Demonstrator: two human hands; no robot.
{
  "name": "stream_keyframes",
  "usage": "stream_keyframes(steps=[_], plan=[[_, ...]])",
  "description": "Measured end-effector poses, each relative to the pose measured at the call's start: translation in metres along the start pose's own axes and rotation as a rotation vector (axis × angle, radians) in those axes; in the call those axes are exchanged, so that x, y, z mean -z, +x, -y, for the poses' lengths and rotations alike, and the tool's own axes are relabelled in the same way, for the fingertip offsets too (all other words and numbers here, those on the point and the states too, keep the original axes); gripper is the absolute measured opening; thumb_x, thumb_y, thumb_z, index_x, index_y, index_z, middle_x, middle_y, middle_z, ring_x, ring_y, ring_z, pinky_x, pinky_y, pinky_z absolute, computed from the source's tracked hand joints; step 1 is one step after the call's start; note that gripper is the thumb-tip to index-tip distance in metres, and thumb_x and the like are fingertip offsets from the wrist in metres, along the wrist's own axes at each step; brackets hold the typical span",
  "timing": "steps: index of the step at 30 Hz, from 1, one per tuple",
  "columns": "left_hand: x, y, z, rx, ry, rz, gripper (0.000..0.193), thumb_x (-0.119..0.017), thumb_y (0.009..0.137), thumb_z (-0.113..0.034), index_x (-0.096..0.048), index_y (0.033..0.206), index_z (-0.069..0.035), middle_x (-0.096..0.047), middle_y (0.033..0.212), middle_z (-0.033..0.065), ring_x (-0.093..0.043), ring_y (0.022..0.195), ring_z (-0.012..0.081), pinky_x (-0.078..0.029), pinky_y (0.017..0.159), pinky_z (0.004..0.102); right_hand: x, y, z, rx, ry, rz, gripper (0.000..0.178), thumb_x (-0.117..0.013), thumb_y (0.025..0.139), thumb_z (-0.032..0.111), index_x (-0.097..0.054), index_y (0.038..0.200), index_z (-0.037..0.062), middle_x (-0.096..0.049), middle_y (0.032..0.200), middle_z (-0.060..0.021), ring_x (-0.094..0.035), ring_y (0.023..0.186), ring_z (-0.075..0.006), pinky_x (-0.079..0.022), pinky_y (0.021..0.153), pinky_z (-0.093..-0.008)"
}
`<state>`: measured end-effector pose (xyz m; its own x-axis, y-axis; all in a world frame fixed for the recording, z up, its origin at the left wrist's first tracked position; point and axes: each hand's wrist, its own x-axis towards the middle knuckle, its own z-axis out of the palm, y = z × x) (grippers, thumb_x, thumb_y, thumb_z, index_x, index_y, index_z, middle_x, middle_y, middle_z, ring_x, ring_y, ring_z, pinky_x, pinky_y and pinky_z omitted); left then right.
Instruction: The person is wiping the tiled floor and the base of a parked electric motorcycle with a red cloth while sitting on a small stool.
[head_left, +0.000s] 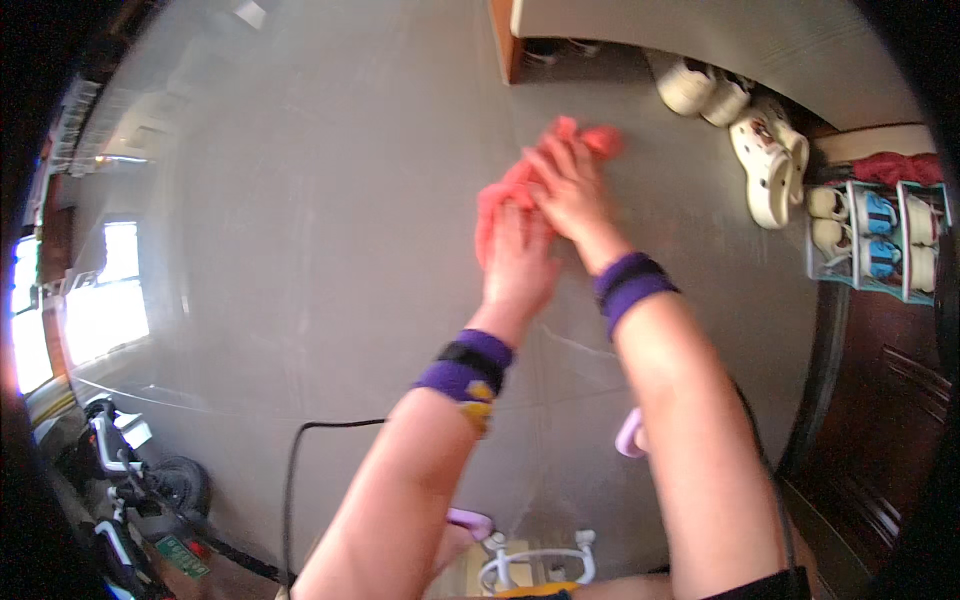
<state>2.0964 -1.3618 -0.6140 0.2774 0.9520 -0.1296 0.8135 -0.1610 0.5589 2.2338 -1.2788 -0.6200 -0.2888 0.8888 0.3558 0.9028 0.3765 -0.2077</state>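
Note:
A coral-pink cloth (pixel 603 140) lies bunched on the grey floor, ahead of me. My left hand (pixel 520 262) presses on its near left part, fingers stretched forward over the fabric. Just to the right and a little farther off, my right hand (pixel 575 195) rests on the cloth with its fingers spread and extended. Both hands are open, and parts of the cloth are hidden under them. A purple band with a black strap circles each wrist.
White clogs (pixel 762 170) and white shoes (pixel 688 88) stand at the far right, beside a cabinet (pixel 700 30). A small shoe rack (pixel 850 240) is at the right. At lower left is a wheeled vehicle (pixel 180 485). A white-framed low seat (pixel 540 565) is beneath me; black cables hang beside my arms.

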Motion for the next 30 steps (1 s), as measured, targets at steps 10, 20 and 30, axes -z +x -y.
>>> stream_keyframes(steps=[10, 20, 30], plan=[[-0.025, -0.145, -0.036, -0.329, 0.184, 0.181, 0.074, -0.066, 0.082, -0.027, -0.039, 0.145, 0.001, -0.031, 0.156, 0.0260, -0.025, 0.147, 0.0404, -0.021, 0.121, 0.0498, 0.073, -0.188, 0.068, -0.607, -0.238, 0.332, 0.063, -0.053, 0.096, 0.039, -0.037, 0.153, 0.0176, -0.025, 0.160, -0.0200, -0.021, 0.146, -0.0464, -0.018, 0.119, -0.0601], [-0.021, -0.380, -0.037, -0.057, 0.271, 0.400, 0.056, -0.055, 0.091, -0.024, -0.044, 0.142, -0.004, -0.032, 0.157, 0.0222, -0.026, 0.148, 0.0366, -0.028, 0.116, 0.0510, 0.130, -0.333, 0.217, -0.428, -0.055, 0.591, 0.077, -0.063, 0.088, 0.043, -0.034, 0.154, 0.0158, -0.021, 0.161, -0.0218, -0.020, 0.145, -0.0509, -0.019, 0.117, -0.0618], [0.011, -0.426, -0.065, 0.090, 0.120, 0.350, 0.058, -0.057, 0.090, -0.028, -0.046, 0.142, -0.007, -0.043, 0.150, 0.0165, -0.038, 0.141, 0.0330, -0.035, 0.112, 0.0495, 0.191, -0.347, 0.262, -0.424, 0.042, 0.682, 0.077, -0.071, 0.082, 0.035, -0.041, 0.149, 0.0117, -0.037, 0.154, -0.0163, -0.028, 0.144, -0.0427, -0.030, 0.115, -0.0579]])
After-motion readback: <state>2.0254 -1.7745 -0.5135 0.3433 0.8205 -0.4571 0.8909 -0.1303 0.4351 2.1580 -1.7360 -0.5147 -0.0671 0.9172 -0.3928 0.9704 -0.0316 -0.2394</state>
